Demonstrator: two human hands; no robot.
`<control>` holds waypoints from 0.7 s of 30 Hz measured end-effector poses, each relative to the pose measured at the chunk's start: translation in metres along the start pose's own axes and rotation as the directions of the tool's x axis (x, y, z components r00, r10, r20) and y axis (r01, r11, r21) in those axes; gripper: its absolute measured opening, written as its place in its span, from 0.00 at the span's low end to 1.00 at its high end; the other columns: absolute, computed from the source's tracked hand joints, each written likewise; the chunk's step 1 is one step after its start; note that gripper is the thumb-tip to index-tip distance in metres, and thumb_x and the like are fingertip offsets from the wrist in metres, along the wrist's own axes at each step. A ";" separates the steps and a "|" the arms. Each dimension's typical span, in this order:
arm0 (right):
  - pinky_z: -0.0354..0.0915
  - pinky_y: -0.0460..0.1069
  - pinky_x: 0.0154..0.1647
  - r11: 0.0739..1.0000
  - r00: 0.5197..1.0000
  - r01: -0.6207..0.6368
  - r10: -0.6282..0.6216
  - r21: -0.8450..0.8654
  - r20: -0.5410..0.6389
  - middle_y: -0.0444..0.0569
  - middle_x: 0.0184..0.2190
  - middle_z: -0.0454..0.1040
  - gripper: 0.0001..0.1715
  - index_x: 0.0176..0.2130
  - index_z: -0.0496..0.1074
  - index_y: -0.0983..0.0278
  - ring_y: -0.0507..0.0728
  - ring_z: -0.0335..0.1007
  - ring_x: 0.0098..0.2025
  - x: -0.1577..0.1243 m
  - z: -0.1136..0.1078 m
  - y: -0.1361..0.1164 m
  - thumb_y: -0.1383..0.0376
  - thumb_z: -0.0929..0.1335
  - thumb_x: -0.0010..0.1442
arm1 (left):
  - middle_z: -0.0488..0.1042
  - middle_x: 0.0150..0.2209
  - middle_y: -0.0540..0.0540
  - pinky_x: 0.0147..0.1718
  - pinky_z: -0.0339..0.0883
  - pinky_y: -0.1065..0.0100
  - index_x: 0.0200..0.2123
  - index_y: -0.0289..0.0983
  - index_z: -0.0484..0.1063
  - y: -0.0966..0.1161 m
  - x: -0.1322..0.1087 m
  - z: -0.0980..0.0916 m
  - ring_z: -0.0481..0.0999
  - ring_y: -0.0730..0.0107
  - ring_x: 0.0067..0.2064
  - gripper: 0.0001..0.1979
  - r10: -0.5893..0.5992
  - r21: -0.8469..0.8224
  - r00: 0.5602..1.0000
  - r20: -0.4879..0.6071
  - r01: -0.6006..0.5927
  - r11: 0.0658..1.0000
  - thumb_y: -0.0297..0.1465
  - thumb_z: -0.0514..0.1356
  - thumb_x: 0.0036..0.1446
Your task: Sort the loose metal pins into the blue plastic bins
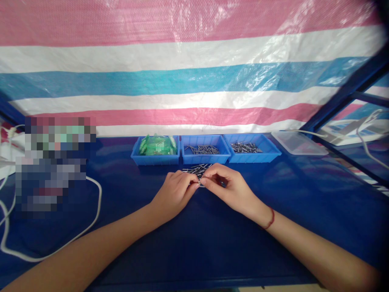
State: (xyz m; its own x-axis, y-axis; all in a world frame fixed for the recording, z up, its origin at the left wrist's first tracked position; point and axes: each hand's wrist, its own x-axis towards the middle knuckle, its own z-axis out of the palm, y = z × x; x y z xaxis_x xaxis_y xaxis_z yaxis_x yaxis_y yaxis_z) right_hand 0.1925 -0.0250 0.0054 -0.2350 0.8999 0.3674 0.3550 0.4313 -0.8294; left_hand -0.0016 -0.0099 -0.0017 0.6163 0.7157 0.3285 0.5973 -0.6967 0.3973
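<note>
My left hand [174, 194] and my right hand [234, 188] meet at the middle of the table, fingertips almost touching. Each is closed in a pinch around a tiny piece, too small to name. Just behind the fingers lies a loose pile of thin metal pins [194, 169], partly hidden by my hands. Beyond it, three blue bins stand in a row. The left bin [157, 160] holds green plastic packets [159, 145]. Thin metal pins lie in both the middle bin [206, 158] and the right bin [261, 156].
A clear plastic lid [299, 142] lies right of the bins on the blue table [194, 251]. A white cable [99, 202] loops across the left side, near a blurred-out patch. Behind hangs a striped sheet [170, 85], with a blue metal frame [343, 95] at right.
</note>
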 end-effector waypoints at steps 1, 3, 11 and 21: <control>0.59 0.47 0.27 1.000 1.000 0.000 0.000 -0.002 -0.002 0.45 0.27 0.69 0.10 0.30 0.70 0.63 0.51 0.61 0.27 0.000 0.000 -0.001 0.59 0.67 0.60 | 0.74 0.37 0.48 0.39 0.57 0.63 0.38 0.38 0.65 0.001 0.000 -0.001 0.70 0.66 0.39 0.08 -0.001 0.002 1.000 0.006 0.001 1.000 0.34 0.49 0.66; 0.59 0.47 0.26 1.000 1.000 0.000 0.000 -0.008 -0.003 0.45 0.27 0.69 0.10 0.30 0.69 0.63 0.51 0.61 0.26 0.000 0.000 -0.001 0.59 0.67 0.60 | 0.74 0.37 0.47 0.39 0.57 0.63 0.38 0.38 0.65 0.002 0.000 -0.002 0.69 0.66 0.40 0.08 -0.001 0.008 1.000 0.020 0.000 1.000 0.34 0.49 0.66; 0.58 0.47 0.26 0.998 0.999 0.045 -0.045 -0.037 0.005 0.45 0.27 0.69 0.09 0.30 0.70 0.63 0.50 0.60 0.26 0.000 -0.001 -0.002 0.62 0.67 0.60 | 0.74 0.38 0.48 0.40 0.55 0.64 0.39 0.38 0.68 0.004 0.003 -0.003 0.69 0.67 0.42 0.09 0.052 0.015 0.997 0.052 -0.053 0.998 0.33 0.49 0.67; 0.59 0.46 0.26 0.997 0.998 0.067 -0.066 -0.040 0.019 0.45 0.27 0.68 0.07 0.31 0.70 0.63 0.50 0.60 0.26 0.000 0.000 -0.003 0.64 0.66 0.60 | 0.75 0.38 0.49 0.40 0.55 0.64 0.36 0.38 0.67 0.002 0.002 -0.001 0.69 0.67 0.41 0.09 0.014 -0.002 0.999 0.030 -0.014 1.000 0.35 0.51 0.65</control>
State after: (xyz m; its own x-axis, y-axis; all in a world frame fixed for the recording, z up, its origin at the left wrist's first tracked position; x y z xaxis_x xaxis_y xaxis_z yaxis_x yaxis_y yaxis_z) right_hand 0.1914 -0.0262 0.0079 -0.2750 0.8681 0.4133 0.3748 0.4927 -0.7854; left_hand -0.0002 -0.0095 0.0008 0.6397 0.7044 0.3077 0.5879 -0.7062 0.3945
